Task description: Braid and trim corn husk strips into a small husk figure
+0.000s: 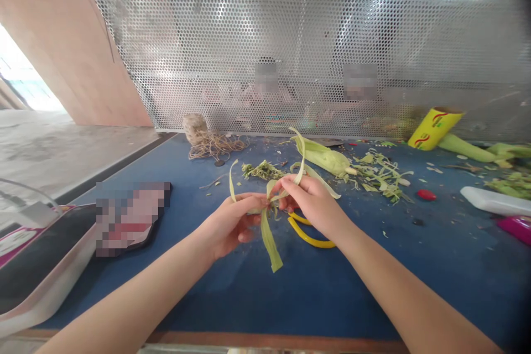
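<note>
My left hand and my right hand meet over the middle of the blue table, both closed in a pinch on strips of pale green corn husk. One strip hangs down between the hands, and others stick up past the fingers; where they join is partly hidden by my fingertips. Under my right hand lie yellow-handled scissors, their blades out of sight. Just beyond is a bundle of corn husk, with a heap of shredded husk to its right and a small crumpled green pile to its left.
A perforated metal screen stands along the table's far edge, with people dimly visible behind it. Twine lies at back left, near a phone and a tray. A yellow tube, red object and white object are right.
</note>
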Demonstrator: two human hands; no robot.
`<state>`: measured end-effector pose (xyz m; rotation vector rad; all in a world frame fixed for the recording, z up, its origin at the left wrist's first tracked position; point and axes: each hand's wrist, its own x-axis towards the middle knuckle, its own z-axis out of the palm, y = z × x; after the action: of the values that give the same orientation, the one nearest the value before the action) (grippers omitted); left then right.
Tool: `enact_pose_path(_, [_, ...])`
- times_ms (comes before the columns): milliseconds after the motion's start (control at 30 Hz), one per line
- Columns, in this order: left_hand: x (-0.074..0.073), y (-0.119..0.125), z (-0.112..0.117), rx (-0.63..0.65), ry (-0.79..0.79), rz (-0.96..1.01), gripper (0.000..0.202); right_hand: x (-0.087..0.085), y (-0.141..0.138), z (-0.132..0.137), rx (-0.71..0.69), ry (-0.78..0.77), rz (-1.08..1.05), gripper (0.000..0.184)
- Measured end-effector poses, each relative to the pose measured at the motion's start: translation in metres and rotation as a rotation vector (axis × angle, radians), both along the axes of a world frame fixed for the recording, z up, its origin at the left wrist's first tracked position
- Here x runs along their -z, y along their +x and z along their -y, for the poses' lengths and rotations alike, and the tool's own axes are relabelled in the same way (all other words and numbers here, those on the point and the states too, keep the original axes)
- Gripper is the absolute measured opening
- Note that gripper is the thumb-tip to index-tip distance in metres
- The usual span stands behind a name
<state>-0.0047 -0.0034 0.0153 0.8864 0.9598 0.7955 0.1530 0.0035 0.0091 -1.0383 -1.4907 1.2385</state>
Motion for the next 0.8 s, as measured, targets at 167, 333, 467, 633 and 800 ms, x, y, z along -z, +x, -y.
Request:
enact_pose_path(167, [-0.002, 0.003, 0.002, -0.039, -0.043, -0.025, 0.012, -0.006, 0.006, 0.002, 0.060, 0.141, 0.147, 0.013])
enact_pose_path(333, [0.000, 0.003, 0.002, -0.016, -0.079, -0.030, 0.008, 0.003, 0.007, -0.005, 0.004, 0.180, 0.133, 0.018])
enact_pose_path(467, [0.001, 0.002, 0.001, -0.001, -0.088, -0.006, 0.004, 0.010, 0.007, -0.010, -0.194, 0.082, -0.062, 0.027])
enact_pose_path(633, [0.000, 0.003, 0.002, 0.031, -0.110, 0.009, 0.005, 0.010, 0.006, -0.009, -0.204, -0.053, -0.189, 0.034])
enact_pose_path(800, [-0.001, 0.003, 0.002, 0.047, -0.137, 0.010, 0.007, 0.007, 0.006, -0.009, -0.268, -0.044, -0.220, 0.029])
